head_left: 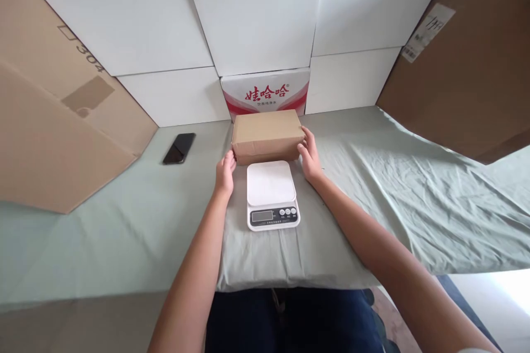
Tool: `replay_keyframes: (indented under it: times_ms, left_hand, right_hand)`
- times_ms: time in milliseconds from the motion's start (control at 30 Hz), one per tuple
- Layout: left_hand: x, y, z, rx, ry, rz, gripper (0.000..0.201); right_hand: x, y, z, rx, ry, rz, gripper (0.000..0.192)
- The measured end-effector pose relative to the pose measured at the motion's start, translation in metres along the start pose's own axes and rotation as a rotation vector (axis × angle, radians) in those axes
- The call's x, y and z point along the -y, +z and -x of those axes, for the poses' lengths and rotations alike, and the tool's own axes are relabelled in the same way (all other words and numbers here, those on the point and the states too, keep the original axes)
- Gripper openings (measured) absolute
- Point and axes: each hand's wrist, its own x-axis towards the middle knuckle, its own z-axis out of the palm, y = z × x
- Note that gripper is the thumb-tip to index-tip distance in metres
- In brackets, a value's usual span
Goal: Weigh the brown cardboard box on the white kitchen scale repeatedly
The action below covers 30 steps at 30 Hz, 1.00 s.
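1. Nearest the camera are the person's dark-trousered legs (290,320), seen below the table edge, with both bare forearms reaching forward over them.
2. A pale green cloth (372,204) covers the table, creased on the right side.
3. A white scale (272,194) sits on the cloth between the 2 forearms, its display and 3 buttons facing the person; its platform is bare.
4. The left hand (226,171) rests at the left front corner of the box, fingers together and curled against its side.
5. The right hand (310,159) is pressed to the right end of the box, fingers slightly spread along that face, thumb near the front edge.
6. The brown box (267,133) lies flat on the cloth just behind the scale, closed, held between the 2 hands.
7. A black phone (179,148) lies on the cloth, left of the box and well apart from it.
8. Behind the box stands a white carton (265,94) with red print, touching or nearly touching it; I cannot tell which.
9. Farther back, white panels (256,16) form a wall, flanked by brown cardboard sheets (49,121) leaning in on the left and right.
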Motion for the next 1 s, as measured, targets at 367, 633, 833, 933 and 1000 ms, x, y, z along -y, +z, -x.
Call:
replay_keyframes:
  times_ms: [367,633,833,933,1000]
  left_hand:
    - [-0.01,-0.02,-0.003,0.0,0.08,-0.012,0.093]
    - [0.002,0.003,0.009,0.063,0.078,-0.067,0.08]
    - [-0.024,0.003,0.025,0.052,0.239,-0.117,0.089]
    - [-0.035,-0.003,0.064,0.039,0.299,-0.081,0.086]
    - [-0.034,-0.01,0.098,0.029,0.296,-0.082,0.083]
  right_hand:
    - [-0.008,-0.021,0.0,0.004,0.136,0.007,0.072]
    - [0.009,-0.005,0.003,0.136,0.058,-0.026,0.076]
    - [0.035,-0.006,0.007,0.112,-0.054,-0.044,0.084]
    - [0.052,-0.018,0.033,0.137,-0.134,0.003,0.08]
    - [0.058,-0.029,0.059,0.162,-0.141,0.035,0.079]
